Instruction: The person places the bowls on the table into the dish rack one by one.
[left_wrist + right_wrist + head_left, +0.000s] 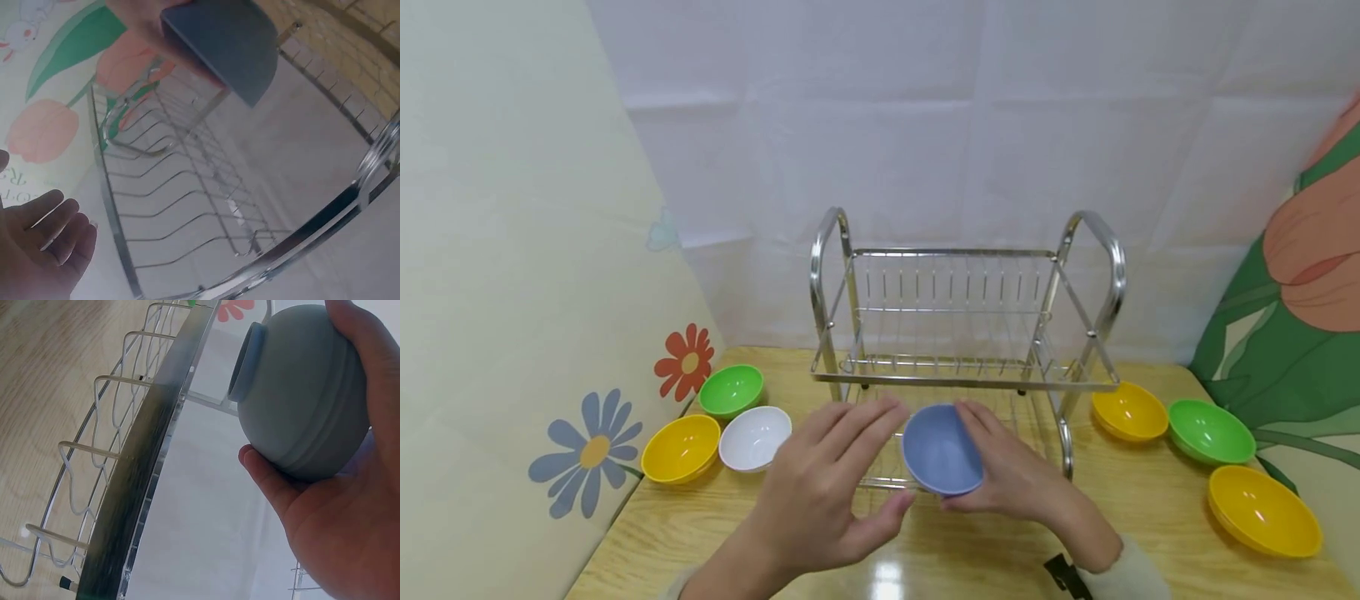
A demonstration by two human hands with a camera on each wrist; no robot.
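Note:
A blue bowl [943, 450] is held by my right hand [1011, 467], thumb and fingers gripping its right side, in front of the metal dish rack [962, 382]. In the right wrist view the bowl [300, 394] shows its foot ring and outer wall, with the hand [350, 531] around its rim side. My left hand [831, 483] is just left of the bowl, fingers extended and thumb apart, holding nothing. The left wrist view shows that hand [47, 250] at the lower left, away from the bowl [225, 47].
On the left stand a green bowl [732, 392], a white bowl [756, 439] and a yellow bowl [681, 450]. To the right are a yellow bowl [1129, 412], a green bowl [1210, 432] and a wider yellow bowl [1264, 511]. A white cloth [910, 125] hangs behind the rack.

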